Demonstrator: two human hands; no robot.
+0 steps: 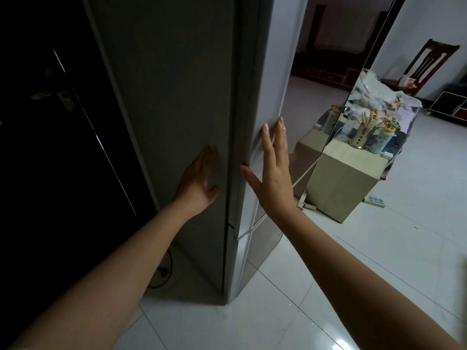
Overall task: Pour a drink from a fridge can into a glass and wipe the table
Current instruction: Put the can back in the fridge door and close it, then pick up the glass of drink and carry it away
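The left hand [199, 178] lies flat against the fridge [177, 97] side, apparently bracing it, while the right hand [271, 170], fingers straight, presses the door [273, 72] edge.

Two bare forearms enter from the lower edge, and no sleeve, cuff, watch, bracelet or ring shows on either. Both are slender and smooth, narrowing toward the wrists. The left hand [199, 176] lies in the shadow, so its fingernails cannot be made out. The right hand [274, 170] is better lit: its fingers are long and slim, and the fingernails [265, 127] at their tips are kept fairly long, rounded and pale with a slight gloss (whether that is polish cannot be told). Near the left elbow, at the frame's bottom corner, a thin pale sliver shows; what it is cannot be told.
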